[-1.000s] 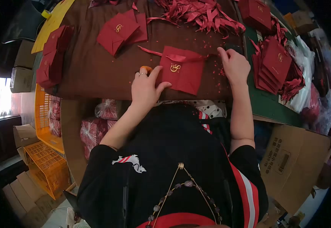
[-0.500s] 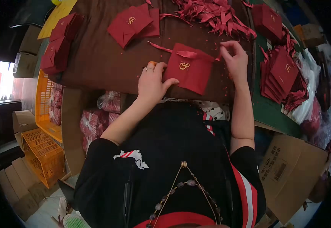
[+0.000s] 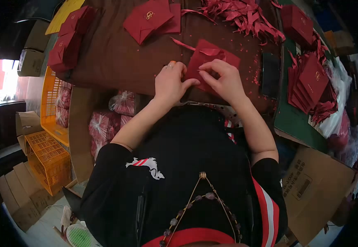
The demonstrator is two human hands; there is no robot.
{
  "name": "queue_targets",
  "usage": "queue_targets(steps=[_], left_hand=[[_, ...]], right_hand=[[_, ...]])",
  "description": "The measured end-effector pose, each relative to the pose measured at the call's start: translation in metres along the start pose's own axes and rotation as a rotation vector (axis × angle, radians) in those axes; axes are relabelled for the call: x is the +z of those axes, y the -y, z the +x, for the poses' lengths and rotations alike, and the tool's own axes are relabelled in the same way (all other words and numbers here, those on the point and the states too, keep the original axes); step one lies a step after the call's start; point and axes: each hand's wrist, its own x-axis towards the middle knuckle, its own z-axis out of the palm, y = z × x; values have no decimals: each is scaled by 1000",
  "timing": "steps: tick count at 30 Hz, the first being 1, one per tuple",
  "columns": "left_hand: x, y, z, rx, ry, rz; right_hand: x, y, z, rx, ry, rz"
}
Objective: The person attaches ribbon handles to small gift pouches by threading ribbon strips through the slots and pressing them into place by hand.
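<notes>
A flat red pouch or envelope (image 3: pixel 230 60) with a red ribbon (image 3: pixel 210 52) across it lies at the table's near side. My left hand (image 3: pixel 170 84) is closed on its left edge, with the thumb on top and the fingers curled beside it. Over the pouch's front, my right hand (image 3: pixel 224 80) pinches thumb and forefinger together on the ribbon, though its end between the fingertips is barely visible. The ribbon bends in a loop above that hand, and its other tail sticks out to the upper left. My right hand hides the gold print.
Similar red pouches (image 3: pixel 148 18) lie farther back, beside a heap of red ribbons (image 3: pixel 244 16). More stand in stacks at left (image 3: pixel 66 49) and right (image 3: pixel 310 82). A dark phone-like slab (image 3: pixel 270 75) rests near the right edge. Orange crates (image 3: pixel 49 154) and cartons (image 3: pixel 316 189) stand below.
My right hand has moved left and down, from beyond the pouch's right side to over its front, bringing the ribbon across. My left hand stays at the left edge. The dark slab has come into view.
</notes>
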Motion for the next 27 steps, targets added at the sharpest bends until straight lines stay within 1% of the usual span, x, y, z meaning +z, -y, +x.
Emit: queue_targets(steps=[1, 3, 6, 10, 15, 19, 21, 25, 27], left_hand=[[1, 1, 0, 19, -26, -21], [1, 0, -1, 14, -29, -38], [5, 2, -2, 32, -63, -59], [7, 3, -3, 76, -119, -94], [-1, -3, -2, 45, -88, -185], [1, -1, -3, 51, -92, -203], [3, 0, -2, 56, -105, -200], [4, -1, -4, 78, -131, -187], [6, -1, -5, 83, -133, -194]], right_hand=[[4, -3, 0, 0, 1, 0], [11, -9, 0, -118, -84, -124], [16, -10, 0, -169, -98, -149], [22, -12, -1, -181, -138, -187], [24, -10, 0, -112, -196, -10], [21, -14, -1, -109, -159, -60], [19, -13, -1, -142, -118, -153], [18, -13, 0, -170, -112, -178], [19, -16, 1, -155, -82, -130]])
